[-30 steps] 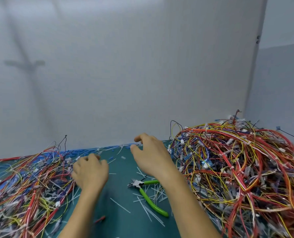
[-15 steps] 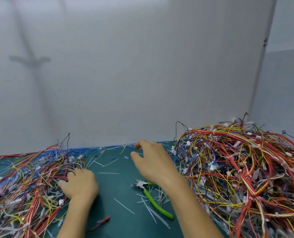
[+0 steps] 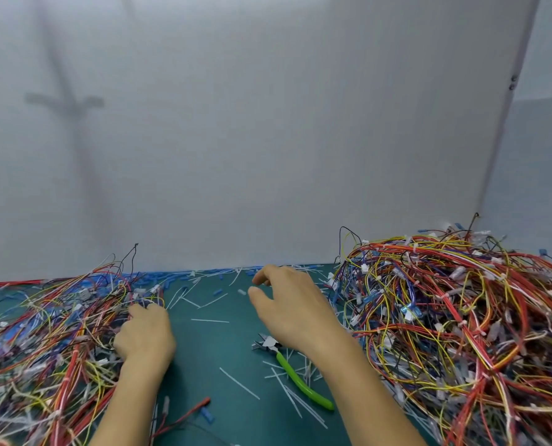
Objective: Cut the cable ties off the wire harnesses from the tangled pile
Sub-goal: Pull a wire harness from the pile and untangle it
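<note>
A tall tangled pile of red, yellow and blue wire harnesses with white cable ties fills the right side of the green mat. A flatter pile of wires lies on the left. My left hand rests at the right edge of that left pile, its fingers curled down among the wires with the tips hidden. My right hand hovers over the mat with relaxed fingers, holding nothing, just left of the tall pile. Green-handled cutters lie on the mat beneath my right wrist.
Cut white tie strips and small blue pieces are scattered over the mat between the piles. A loose red wire lies near the front. A grey wall stands right behind the mat.
My left hand moved left from the middle of the mat into the edge of the left pile. My right hand stayed hovering above the cutters.
</note>
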The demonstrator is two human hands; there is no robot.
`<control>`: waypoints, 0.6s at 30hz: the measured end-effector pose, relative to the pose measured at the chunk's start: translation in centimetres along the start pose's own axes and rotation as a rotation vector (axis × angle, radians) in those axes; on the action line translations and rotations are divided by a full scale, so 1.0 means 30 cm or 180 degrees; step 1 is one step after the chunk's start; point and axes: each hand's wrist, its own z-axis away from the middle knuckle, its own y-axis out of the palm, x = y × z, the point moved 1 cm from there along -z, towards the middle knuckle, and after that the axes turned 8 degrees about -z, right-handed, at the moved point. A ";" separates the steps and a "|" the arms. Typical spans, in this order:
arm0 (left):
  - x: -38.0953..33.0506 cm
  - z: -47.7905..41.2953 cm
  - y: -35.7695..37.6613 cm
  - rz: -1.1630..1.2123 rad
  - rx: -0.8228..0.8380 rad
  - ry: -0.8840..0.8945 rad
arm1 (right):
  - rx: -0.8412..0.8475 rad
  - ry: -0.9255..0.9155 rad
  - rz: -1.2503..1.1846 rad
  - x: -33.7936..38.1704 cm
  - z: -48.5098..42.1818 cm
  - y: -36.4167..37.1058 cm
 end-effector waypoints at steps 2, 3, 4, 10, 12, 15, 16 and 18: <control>0.007 -0.004 -0.021 0.0276 -0.0050 0.0091 | -0.0002 -0.0006 0.0026 0.000 -0.002 0.004; 0.013 -0.010 -0.042 0.0528 -0.0138 0.0175 | -0.0007 -0.0013 0.0032 0.000 -0.004 0.006; 0.019 -0.014 -0.071 0.0827 -0.0239 0.0267 | -0.0014 -0.0023 0.0027 0.000 -0.004 0.009; 0.019 0.037 -0.255 0.2612 -0.0218 0.0662 | -0.0126 -0.0077 -0.0195 0.001 -0.010 0.025; -0.002 0.072 -0.287 0.3101 0.0037 0.0902 | -0.0114 -0.0020 -0.0454 -0.003 -0.013 0.034; -0.050 0.126 -0.327 0.3479 0.0280 0.1200 | 0.0125 0.0314 -0.1060 -0.002 -0.014 0.053; -0.065 0.144 -0.339 0.3552 0.0335 0.1323 | 0.0261 0.0517 -0.1429 0.000 -0.014 0.061; -0.087 0.178 -0.360 0.3584 0.0388 0.1644 | 0.0460 0.0909 -0.2195 0.011 -0.013 0.073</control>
